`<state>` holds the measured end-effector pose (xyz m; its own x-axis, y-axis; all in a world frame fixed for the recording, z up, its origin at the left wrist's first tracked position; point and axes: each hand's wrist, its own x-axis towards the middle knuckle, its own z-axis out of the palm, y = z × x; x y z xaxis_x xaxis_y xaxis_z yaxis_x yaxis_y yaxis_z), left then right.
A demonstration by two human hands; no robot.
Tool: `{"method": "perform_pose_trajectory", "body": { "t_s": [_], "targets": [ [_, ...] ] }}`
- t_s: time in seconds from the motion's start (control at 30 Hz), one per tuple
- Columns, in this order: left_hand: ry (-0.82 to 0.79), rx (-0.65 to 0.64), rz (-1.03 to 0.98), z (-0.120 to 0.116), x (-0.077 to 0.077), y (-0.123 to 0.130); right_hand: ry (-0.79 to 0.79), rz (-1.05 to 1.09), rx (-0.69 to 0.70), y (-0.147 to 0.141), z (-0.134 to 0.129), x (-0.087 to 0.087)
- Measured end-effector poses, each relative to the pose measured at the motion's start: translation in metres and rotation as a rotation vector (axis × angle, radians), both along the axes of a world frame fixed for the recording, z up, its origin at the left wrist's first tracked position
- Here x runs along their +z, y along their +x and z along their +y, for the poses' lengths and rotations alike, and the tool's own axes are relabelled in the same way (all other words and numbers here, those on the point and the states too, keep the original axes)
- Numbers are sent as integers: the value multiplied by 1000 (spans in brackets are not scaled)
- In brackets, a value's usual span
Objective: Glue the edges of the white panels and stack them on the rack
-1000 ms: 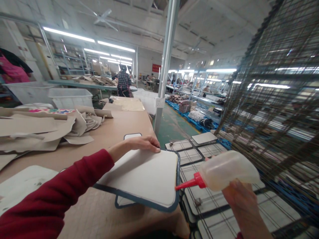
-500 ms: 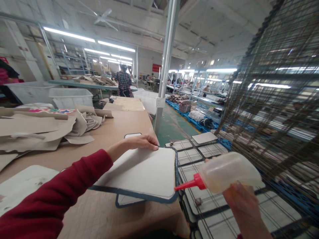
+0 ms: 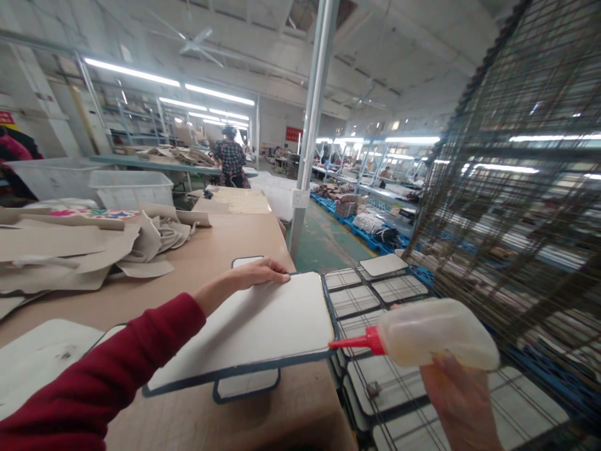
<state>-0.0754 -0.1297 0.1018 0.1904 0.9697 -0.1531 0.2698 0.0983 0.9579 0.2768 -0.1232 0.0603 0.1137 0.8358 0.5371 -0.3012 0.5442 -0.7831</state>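
Note:
My left hand [image 3: 265, 272], in a dark red sleeve, pinches the far edge of a white rounded panel [image 3: 263, 326] with a dark blue border. The panel lies tilted over a smaller white piece [image 3: 248, 383] with the same dark edging, which sticks out on two sides. A translucent squeeze bottle [image 3: 436, 329] lies sideways in my right hand [image 3: 457, 388], whose fingers wrap around it from below. Some yellowish liquid shows inside. Its red nozzle [image 3: 352, 342] points left, the tip at the panel's near right corner, by the border.
Beige cut pieces [image 3: 84, 244] are heaped on the brown-topped table [image 3: 239, 232] at left. Right of it, wire racks [image 3: 399, 376] hold several white panels, and raised wire racks [image 3: 511, 138] stand beside them. A metal post [image 3: 307, 125] rises past the table. A person [image 3: 231, 156] stands farther back.
The panel has shifted left and turned a little, so its near left corner now shows. The nozzle tip has stayed close to the near right corner. Both hands keep their hold.

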Motion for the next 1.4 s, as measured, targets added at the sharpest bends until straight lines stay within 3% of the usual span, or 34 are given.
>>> {"method": "perform_pose_trajectory", "body": {
  "t_s": [0.13,0.4,0.6,0.8,1.07,1.4],
  "targets": [
    [-13,70,-93,2,-7,-2,-52,99,10,-2,-7,7],
    [-41,206,-279,4,-21,9,27,199,-251,-7,-6,7],
    [-28,257,-306,-5,-24,22,-4,363,-182,-9,5,11],
    [-48,280,-333,-10,-32,28,29,346,-159,-5,20,6],
    [-45,233,-381,-13,-49,21,-41,353,-120,-8,31,1],
    [-59,267,-417,-18,-45,23,-27,306,-105,-16,26,3]
  ]
}}
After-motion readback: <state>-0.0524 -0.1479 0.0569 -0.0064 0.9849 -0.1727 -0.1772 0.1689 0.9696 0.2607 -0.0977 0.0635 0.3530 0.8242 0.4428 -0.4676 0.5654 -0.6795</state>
